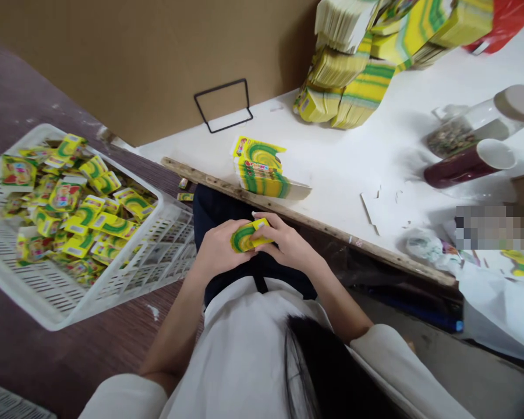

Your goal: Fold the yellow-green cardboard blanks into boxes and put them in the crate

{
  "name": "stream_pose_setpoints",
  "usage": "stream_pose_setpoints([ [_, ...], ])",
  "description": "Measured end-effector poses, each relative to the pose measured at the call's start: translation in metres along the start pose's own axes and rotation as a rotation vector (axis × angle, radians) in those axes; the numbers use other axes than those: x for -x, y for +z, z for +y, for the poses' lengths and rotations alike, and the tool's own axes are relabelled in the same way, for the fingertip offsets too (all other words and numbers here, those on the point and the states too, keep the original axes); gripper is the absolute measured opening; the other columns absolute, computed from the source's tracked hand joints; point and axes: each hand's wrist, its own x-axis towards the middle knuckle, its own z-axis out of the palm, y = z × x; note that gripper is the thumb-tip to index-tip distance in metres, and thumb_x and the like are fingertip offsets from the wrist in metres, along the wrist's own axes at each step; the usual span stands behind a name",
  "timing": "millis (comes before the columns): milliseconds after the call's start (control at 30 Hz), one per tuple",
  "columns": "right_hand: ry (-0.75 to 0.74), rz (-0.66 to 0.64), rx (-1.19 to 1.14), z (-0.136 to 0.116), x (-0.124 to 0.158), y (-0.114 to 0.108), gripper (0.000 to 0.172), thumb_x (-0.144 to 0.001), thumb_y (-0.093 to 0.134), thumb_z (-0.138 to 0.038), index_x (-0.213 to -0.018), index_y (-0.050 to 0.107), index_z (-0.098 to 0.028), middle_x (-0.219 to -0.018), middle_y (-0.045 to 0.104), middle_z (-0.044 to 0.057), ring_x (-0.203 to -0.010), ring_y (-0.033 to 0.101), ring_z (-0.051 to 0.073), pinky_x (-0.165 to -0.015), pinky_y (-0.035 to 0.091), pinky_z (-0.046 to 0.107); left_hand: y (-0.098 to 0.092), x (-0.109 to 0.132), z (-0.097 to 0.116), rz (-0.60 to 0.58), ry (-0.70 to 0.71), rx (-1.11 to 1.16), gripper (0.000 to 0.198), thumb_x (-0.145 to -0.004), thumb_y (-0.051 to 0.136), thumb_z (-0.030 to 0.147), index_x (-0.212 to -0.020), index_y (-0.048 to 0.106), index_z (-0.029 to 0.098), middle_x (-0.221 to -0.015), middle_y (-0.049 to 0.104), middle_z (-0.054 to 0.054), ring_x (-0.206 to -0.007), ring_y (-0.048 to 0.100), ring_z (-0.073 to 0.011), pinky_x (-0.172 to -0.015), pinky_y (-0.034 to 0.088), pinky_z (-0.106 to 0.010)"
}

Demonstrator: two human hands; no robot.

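Head view: carton work at a white table. One small yellow-and-green carton sits at the centre of the frame, above the person's dark-clad lap. The left hand curls around its left end; the right hand pinches its right end, partly covering the printed face. As far as I can judge, the work is well under way but unfinished. At left, a white crate holds a loose heap of filled-out cartons, apparently done. Left to handle, it seems, are the flattened-looking bundle near the table's edge, upper centre, and the thick stacks at upper right. Hard to make out: the hands hide both ends of the held carton, so I cannot tell whether its flaps are closed or whether anything is inside. The crate's lower layers are buried, the stacks run off the top border, and a blocked-out patch at right conceals whatever lies there.
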Motion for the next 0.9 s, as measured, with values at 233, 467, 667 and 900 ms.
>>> stream_pose_setpoints([
  [233, -0.043, 0.035, -0.174, -0.002, 0.002, -0.003, 0.030, -0.101, 0.053, -0.040, -0.125, 0.052, -0.021, -0.149, 0.042, 0.019, -0.150, 0.036, 0.027, -0.119, 0.039, 0.050, -0.003, -0.002, 0.002, 0.023, -0.006, -0.003, 0.049, -0.073, 0.078, 0.032, -0.118, 0.063, 0.021, -0.110, 0.074, -0.008, -0.097, 0.072, -0.0253, -0.088, 0.056, -0.037],
  [467, 0.071, 0.110, -0.139, -0.005, -0.001, 0.022, 0.051, -0.101, 0.049, -0.031, -0.147, 0.033, -0.018, -0.158, 0.031, 0.024, -0.152, 0.031, 0.030, -0.119, 0.038, 0.056, 0.008, 0.005, 0.004, 0.072, -0.074, -0.062, 0.049, -0.073, 0.078, 0.035, -0.117, 0.064, 0.019, -0.107, 0.073, -0.010, -0.099, 0.071, -0.0286, -0.090, 0.057, -0.041],
  [667, 0.049, 0.426, -0.097, -0.010, -0.019, -0.010, 0.034, -0.095, 0.064, -0.039, -0.124, 0.059, -0.022, -0.121, 0.067, 0.012, -0.110, 0.065, 0.024, -0.096, 0.056, 0.040, -0.017, 0.018, -0.033, 0.695, -0.235, 0.554, 0.053, -0.082, 0.068, 0.061, -0.121, 0.060, 0.027, -0.120, 0.069, -0.006, -0.107, 0.069, -0.0244, -0.093, 0.057, -0.038],
  [900, 0.335, 0.698, 0.342, 0.018, -0.078, -0.059, 0.015, -0.090, 0.065, -0.028, -0.102, 0.065, -0.019, -0.105, 0.062, 0.013, -0.100, 0.058, 0.028, -0.093, 0.049, 0.049, -0.026, 0.028, -0.078, 0.952, -0.633, 1.062, 0.053, -0.088, 0.046, 0.075, -0.113, 0.057, 0.030, -0.137, 0.060, -0.009, -0.138, 0.053, -0.0245, -0.108, 0.050, -0.042],
])
